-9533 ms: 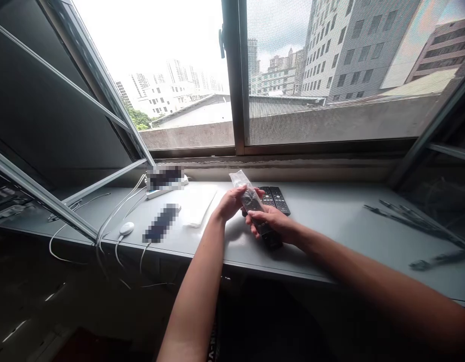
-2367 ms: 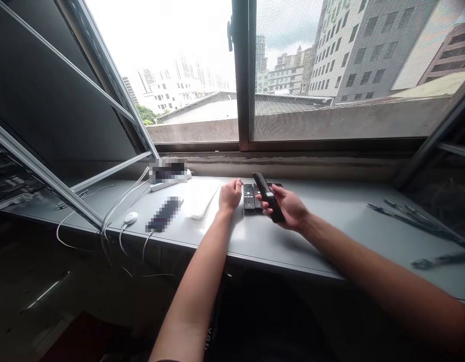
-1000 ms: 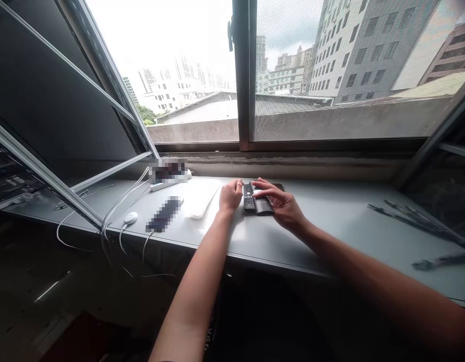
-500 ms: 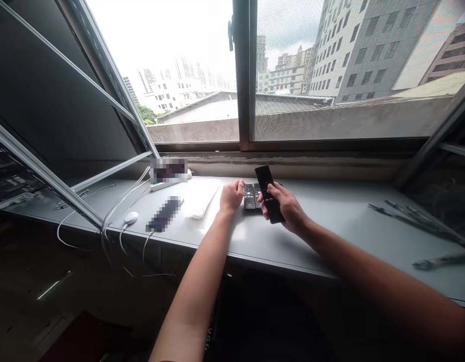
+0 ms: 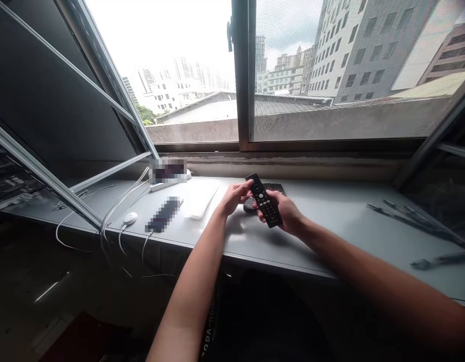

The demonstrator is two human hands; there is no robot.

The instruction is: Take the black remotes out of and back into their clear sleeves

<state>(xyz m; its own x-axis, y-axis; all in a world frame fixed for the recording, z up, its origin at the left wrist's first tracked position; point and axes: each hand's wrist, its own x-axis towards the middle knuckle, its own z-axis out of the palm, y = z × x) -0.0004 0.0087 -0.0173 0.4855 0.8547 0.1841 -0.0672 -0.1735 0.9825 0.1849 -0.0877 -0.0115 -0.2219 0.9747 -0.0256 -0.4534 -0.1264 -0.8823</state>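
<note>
Near mid-frame, the left hand (image 5: 232, 198) now pinches the remote (image 5: 264, 202) the right hand (image 5: 287, 213) grips, making the hold two-handed.

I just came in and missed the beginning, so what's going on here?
A person is holding a black remote over the grey table, button side up. The right hand grips it, while the left hand is at its far end. Other remotes lie on the table beyond it, partly hidden. A white flat item lies to the left.
</note>
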